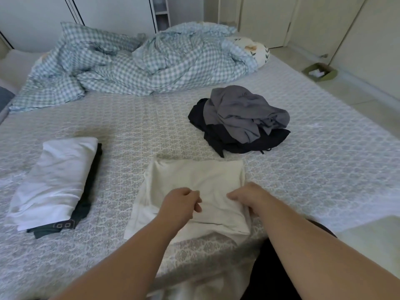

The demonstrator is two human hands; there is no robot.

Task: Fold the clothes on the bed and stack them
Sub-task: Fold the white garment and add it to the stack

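Because the cream shirt (194, 187) at six o'clock on the bed (324, 148) is light, soft and floppy, my left hand (181, 204), fingers loosely curled, and right hand (249, 197) pinching its right fold should grip the edges.

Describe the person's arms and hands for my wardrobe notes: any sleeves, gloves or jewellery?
Both forearms are bare right down to the bottom edge of the picture, so no sleeves show. The left hand and the right hand wear no gloves, and no watch, bracelet or ring can be seen. Upper arms are out of view.
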